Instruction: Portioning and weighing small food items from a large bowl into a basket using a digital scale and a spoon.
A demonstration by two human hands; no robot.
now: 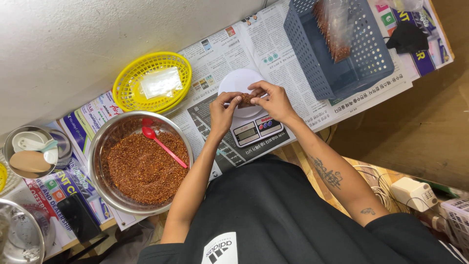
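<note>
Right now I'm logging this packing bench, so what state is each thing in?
Small packet: held over the scale by both hands, left hand and right hand.
Kitchen scale: display too small to tell.
Steel bowl: holds red flakes.
Red spoon: lying in the flakes.
Yellow basket: holds clear bags.
Grey crate: holds a filled bag.

Yellow basket, red spoon, grey-blue perforated crate, white scale
</note>
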